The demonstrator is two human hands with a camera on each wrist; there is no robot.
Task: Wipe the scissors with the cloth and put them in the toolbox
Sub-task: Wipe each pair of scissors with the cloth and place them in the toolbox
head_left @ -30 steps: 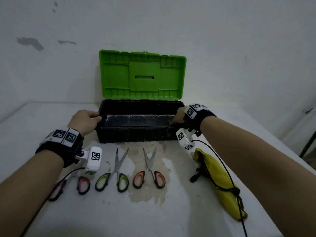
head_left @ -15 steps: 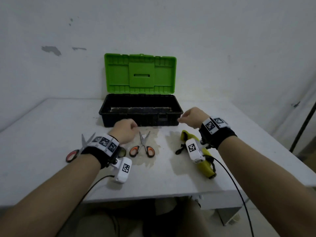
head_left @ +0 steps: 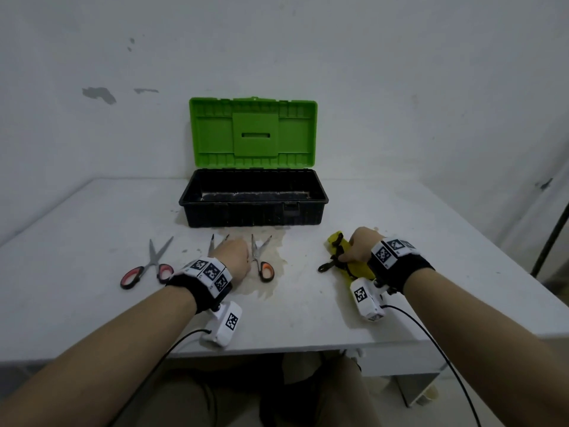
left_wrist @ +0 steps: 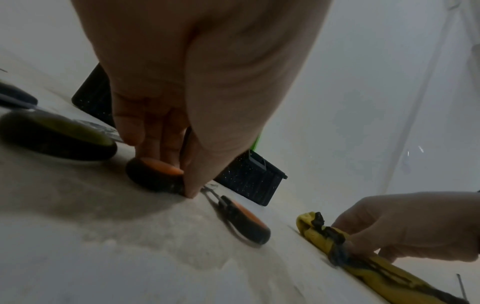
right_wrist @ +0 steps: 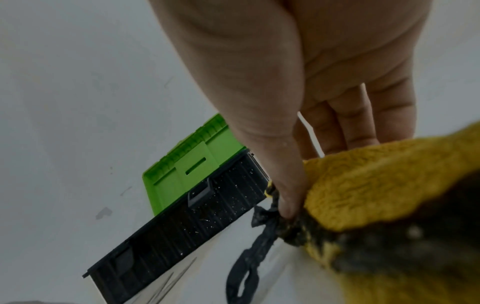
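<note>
The left hand [head_left: 232,257] is reaching down to the table [head_left: 92,217], near its front-middle; its thumb [left_wrist: 192,185] and fingers [left_wrist: 155,133] are closing round one handle loop of the orange scissors [head_left: 261,257], which are lying flat in front of the toolbox [head_left: 252,211] on a stain [head_left: 277,285]; the other loop is lying free on the surface. The right hand [head_left: 358,246] is pinching the cloth [head_left: 354,266], thumb on the near side and fingers curled over the far side; the cloth is lying toward the front-right of the table, with a dark cord [head_left: 331,261] trailing from its end. The green scissors [left_wrist: 57,135] are lying just beside the left hand, largely covered by it in the head view; only the blade tips are showing there. The red scissors [head_left: 147,266] are lying well apart, toward the left edge. The toolbox is sitting at the back-middle of the table; its lid [head_left: 252,131] is standing upright against the wall [head_left: 400,87]; no scissors are showing inside it.
</note>
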